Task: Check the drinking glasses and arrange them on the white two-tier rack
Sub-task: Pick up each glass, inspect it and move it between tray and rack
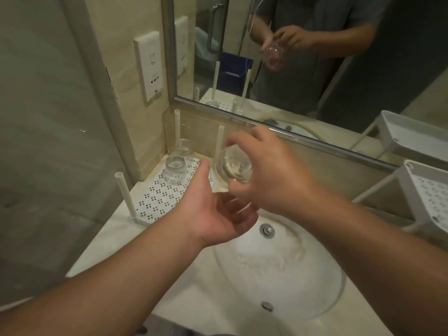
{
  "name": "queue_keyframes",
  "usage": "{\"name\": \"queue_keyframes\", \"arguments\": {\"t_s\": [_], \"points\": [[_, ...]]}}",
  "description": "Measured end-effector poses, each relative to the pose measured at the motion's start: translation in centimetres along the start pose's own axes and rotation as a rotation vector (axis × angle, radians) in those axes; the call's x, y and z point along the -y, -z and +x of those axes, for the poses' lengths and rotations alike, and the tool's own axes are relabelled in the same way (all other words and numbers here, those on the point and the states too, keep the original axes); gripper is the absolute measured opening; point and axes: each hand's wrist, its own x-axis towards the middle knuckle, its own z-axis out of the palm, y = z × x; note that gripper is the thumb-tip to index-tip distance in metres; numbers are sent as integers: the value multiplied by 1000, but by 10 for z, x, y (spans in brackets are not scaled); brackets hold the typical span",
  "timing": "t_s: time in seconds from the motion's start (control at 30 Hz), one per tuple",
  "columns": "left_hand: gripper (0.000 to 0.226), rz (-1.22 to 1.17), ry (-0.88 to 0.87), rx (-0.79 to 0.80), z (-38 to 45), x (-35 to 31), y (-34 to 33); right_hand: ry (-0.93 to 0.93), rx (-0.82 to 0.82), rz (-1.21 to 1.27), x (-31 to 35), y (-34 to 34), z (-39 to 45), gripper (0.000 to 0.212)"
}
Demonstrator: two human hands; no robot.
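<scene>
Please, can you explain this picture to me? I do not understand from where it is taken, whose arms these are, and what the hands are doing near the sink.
There is no machine here. A camera worn on a person's head looks down at their own two arms. The right hand grips a clear drinking glass, tilted, above the edge of the white sink. The left hand is cupped just beneath it, fingers loosely curled. On the counter to the left lies a white perforated tray with upright posts; two more glasses stand at its far corner. The mirror reflects the same person. A white rack stands at the right.
</scene>
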Motion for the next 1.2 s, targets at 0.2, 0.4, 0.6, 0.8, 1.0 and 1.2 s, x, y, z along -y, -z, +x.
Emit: {"name": "queue_keyframes", "arguments": {"t_s": [0.2, 0.4, 0.6, 0.8, 1.0, 1.2], "points": [[90, 75, -23, 53, 1, 4, -3, 79, 9, -91, 3, 7, -26, 63], [75, 126, -200, 64, -1, 1, -6, 15, -96, 22, -4, -2, -46, 68], [63, 269, -477, 8, -4, 9, -15, -122, -118, 214, -9, -12, -58, 79], [55, 467, -749, -8, -1, 28, -25, -245, -160, 332, -23, -11, -75, 73], [69, 792, -988, 55, 15, 61, -38, -325, -251, 284, -51, -2, -95, 54], [70, 960, -1032, 108, 41, 96, -61, -407, -282, 319, -91, 6, -130, 65]]}}
